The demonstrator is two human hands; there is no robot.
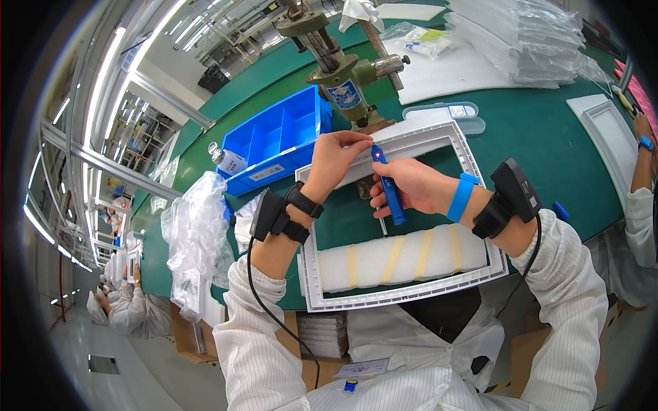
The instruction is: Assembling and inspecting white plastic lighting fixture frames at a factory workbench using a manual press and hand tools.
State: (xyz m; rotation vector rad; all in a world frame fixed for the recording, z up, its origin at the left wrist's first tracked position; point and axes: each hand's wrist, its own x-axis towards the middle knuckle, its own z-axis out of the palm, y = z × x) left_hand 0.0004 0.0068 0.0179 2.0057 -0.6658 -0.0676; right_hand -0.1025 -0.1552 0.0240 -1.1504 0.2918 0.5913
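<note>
My right hand [411, 185] is wrapped round a thick blue pen-shaped tool [392, 198] with a small bright pink spot near its upper end. My left hand [334, 164] is closed in a pinch at that tool's upper tip; whatever lies between its fingertips is too small to make out. Both hands are above a white rectangular plastic frame [404, 296], which lies on the green tabletop at its near edge. Along the frame's near side sits a white foam strip [404, 260] crossed by several yellow tape bands. Another foam piece lines the far side, partly hidden by my hands.
A bench press [349, 85] stands behind the frame. Left of it are a blue divided bin [274, 137], a bottle [229, 161] and crumpled plastic bags [195, 236]. Wrapped sheets [514, 41] are stacked at back right. Another person's hand [643, 129] is by a second white frame [606, 137].
</note>
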